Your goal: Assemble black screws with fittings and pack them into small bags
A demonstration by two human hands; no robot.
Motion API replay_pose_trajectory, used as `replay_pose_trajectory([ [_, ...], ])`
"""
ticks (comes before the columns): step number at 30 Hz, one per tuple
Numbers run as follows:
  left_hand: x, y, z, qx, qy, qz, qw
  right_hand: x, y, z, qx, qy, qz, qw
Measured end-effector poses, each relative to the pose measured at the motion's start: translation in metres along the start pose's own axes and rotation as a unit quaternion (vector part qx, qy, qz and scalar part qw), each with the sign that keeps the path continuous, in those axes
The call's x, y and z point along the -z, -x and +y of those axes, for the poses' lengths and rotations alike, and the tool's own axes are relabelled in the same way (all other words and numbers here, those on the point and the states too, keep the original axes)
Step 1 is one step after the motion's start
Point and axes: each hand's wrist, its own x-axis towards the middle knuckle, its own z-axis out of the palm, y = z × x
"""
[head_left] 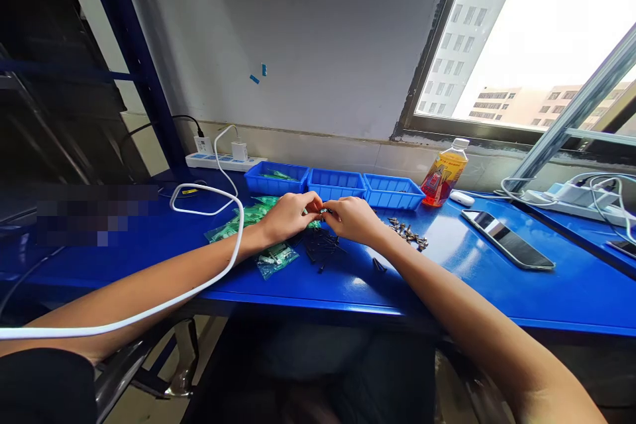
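Observation:
My left hand [291,215] and my right hand [355,218] meet over the middle of the blue table, fingertips pinched close together. A small dark part shows between them, too little of it visible to name. Under and beside my left hand lie green-and-clear plastic packets [278,258]. Thin black screw-like pieces [322,245] are heaped just below my fingertips, and a few more black pieces [379,265] lie apart, nearer the front edge. Past my right wrist is a scatter of small brassy metal parts [410,235].
Three blue bins stand at the back: the left bin [253,182] holds green packets, beside the middle bin [335,192] and right bin [392,199]. A drink bottle [444,175] and phone [507,238] are at right. A white cable [218,271] crosses over my left forearm.

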Motion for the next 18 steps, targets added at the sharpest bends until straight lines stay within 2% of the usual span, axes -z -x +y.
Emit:
replay_pose_trajectory([
  [5, -0.002, 0.001, -0.003, -0.025, 0.081, 0.008, 0.996, -0.004, -0.001, 0.007, 0.019, -0.125, 0.027, 0.992],
  [9, 0.001, 0.000, -0.004, -0.037, 0.091, 0.012, 0.995, -0.005, -0.003, 0.012, 0.027, -0.223, 0.047, 0.973],
  [13, 0.003, 0.000, -0.003, -0.052, 0.066, 0.018, 0.996, -0.005, -0.004, 0.013, 0.042, -0.258, 0.054, 0.964],
  [18, 0.003, 0.000, -0.004, -0.072, 0.023, 0.026, 0.997, -0.006, -0.004, 0.012, 0.045, -0.247, 0.074, 0.965],
])
